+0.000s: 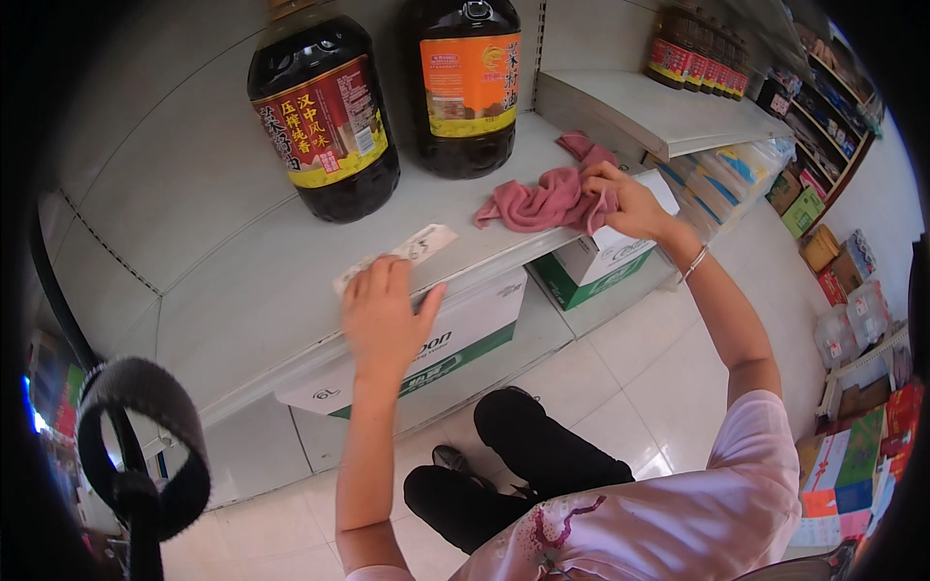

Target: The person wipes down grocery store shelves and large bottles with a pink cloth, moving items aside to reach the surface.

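My left hand [383, 312] rests at the front edge of a light grey metal shelf [247, 312], its fingertips on a paper strip [429, 243] that bears handwriting. Further right, my right hand [626, 200] has its fingers closed on a crumpled pink cloth [545, 200] lying at the shelf's edge. Behind the strip stands a large dark bottle of rapeseed oil [327, 123] with a red and yellow label. Beside it, not touching, is a second large bottle [468, 87] with an orange label.
Below the shelf sit a white and green carton [472, 312] and another such carton [599, 272]. A neighbouring shelf [639, 109] at the right holds several smaller oil bottles [668, 62]. A black strap loop [145, 443] hangs at lower left. Boxes and wrapped goods line the right side.
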Demonstrator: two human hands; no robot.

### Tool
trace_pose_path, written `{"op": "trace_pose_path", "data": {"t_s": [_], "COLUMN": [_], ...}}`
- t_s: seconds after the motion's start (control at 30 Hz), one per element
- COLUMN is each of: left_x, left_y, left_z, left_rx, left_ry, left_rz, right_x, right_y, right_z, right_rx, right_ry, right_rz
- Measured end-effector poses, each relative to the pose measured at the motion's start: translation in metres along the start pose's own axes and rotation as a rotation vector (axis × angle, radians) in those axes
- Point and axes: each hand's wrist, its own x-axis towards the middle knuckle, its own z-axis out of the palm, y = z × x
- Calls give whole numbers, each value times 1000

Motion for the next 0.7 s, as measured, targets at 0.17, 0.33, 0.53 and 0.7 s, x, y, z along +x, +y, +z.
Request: {"op": "trace_pose_path", "data": {"t_s": [0.17, 0.33, 0.53, 0.7], "left_x": [-11, 16, 71, 54], "left_y": [-24, -2, 7, 35], "left_z": [-17, -16, 18, 11], "left_rx": [67, 136, -292, -457], "left_ry": [-7, 206, -95, -208], "left_rz": [9, 98, -127, 42], "right_x": [12, 22, 24, 19], "right_y": [-46, -41, -49, -47], "right_z": [26, 56, 65, 64], "right_rx": [189, 78, 59, 28], "right_ry": [5, 260, 384, 321], "right_rz": [-153, -283, -285, -147]}}
